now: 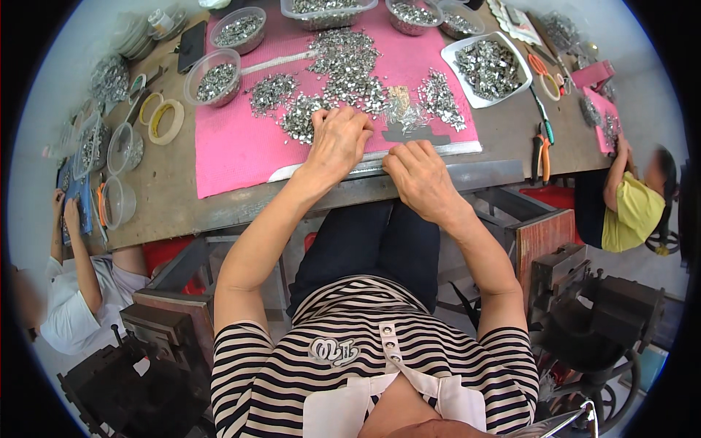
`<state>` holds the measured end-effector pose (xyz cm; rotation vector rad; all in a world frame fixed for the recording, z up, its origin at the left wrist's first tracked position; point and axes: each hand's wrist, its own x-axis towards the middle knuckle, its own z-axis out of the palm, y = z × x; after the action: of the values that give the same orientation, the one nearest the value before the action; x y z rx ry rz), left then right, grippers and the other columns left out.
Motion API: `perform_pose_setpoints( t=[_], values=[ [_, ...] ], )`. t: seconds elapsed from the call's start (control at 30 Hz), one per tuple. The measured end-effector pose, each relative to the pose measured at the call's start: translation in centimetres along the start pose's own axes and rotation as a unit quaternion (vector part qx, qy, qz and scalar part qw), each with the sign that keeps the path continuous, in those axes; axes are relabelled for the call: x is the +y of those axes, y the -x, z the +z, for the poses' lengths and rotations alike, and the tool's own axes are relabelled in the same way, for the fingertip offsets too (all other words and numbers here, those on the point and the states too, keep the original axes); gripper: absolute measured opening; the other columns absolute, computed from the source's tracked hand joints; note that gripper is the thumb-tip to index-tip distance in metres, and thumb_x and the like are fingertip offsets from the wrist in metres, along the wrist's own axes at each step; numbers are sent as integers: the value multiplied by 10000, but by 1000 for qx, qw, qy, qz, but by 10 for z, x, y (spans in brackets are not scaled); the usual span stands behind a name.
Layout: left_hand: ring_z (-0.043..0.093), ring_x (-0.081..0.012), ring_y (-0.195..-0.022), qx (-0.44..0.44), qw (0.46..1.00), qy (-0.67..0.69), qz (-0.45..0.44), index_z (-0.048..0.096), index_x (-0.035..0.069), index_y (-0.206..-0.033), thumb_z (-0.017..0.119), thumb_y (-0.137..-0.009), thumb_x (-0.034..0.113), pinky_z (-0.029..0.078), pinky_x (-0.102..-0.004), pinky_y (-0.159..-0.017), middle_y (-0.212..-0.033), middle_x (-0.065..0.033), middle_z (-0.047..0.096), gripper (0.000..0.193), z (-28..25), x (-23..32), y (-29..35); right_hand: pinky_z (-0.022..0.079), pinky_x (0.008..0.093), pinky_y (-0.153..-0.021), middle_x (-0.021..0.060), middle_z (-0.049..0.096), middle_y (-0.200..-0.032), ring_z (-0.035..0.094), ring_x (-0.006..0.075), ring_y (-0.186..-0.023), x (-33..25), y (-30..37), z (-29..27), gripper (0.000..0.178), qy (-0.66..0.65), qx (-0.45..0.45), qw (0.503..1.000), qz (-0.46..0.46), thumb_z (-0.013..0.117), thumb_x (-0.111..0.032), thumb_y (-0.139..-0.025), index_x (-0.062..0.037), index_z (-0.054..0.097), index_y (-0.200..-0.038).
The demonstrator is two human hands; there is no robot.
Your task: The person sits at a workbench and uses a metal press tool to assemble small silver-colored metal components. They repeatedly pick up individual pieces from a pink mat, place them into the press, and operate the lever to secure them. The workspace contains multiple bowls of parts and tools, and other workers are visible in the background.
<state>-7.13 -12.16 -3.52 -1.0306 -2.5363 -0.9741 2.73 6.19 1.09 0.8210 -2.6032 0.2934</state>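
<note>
A pink mat [226,153] covers the near middle of the bench, with heaps of small shiny metal pieces [345,55] spread over it. My left hand [340,142] is bent over the near edge of one heap [298,120], its fingers curled down and the tips hidden. Close to its right, my right hand [422,175] is closed at the mat's front edge, over a silvery strip [461,148]; whatever its fingers hold is hidden. Beyond the right hand lie thin, pale metal slivers [406,115] and a flat grey piece [432,137]. Another small heap [440,102] is beside them.
Clear tubs [213,78] of metal pieces line the mat's far side, and a white tray [504,95] stands right. Orange-handled pliers [541,155] lie at the right, tape rolls [166,122] at the left. People [631,197] sit at both sides; a metal rail [485,174] edges the bench.
</note>
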Motion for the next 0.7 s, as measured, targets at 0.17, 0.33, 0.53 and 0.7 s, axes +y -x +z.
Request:
perform_pose_setpoints(
  t=[0.17,0.33,0.53,0.7],
  values=[
    [621,-257,-942,35,999,-25,4,713,99,-947,757,-888,137,366,-468,-947,-887,-48,632,82,5,2,0,474,409,-836,97,613,-991,603,274,-910,-9,2,0,182,35,-2,999,-14,656,-62,-817,-16,653,-992],
    [625,-260,-967,20,997,-68,31,699,102,-944,756,-886,137,361,-486,-964,-905,-56,642,88,0,4,1,486,420,-856,107,650,-1016,626,291,-949,-2,11,2,210,-76,40,996,30,664,-12,-853,5,680,-1062],
    [624,-266,-970,-7,998,-49,25,689,92,-933,738,-901,141,361,-486,-969,-926,-66,647,76,-3,6,-3,477,429,-807,112,648,-897,635,318,-889,44,4,14,79,-128,97,966,204,722,-40,-880,-35,742,-956],
    [623,-281,-943,-3,999,-15,30,641,69,-948,705,-917,103,371,-468,-949,-926,-89,653,79,-1,1,-3,470,408,-781,99,640,-868,621,293,-867,54,2,22,63,-89,69,975,193,752,-49,-859,-41,746,-921]
  ],
)
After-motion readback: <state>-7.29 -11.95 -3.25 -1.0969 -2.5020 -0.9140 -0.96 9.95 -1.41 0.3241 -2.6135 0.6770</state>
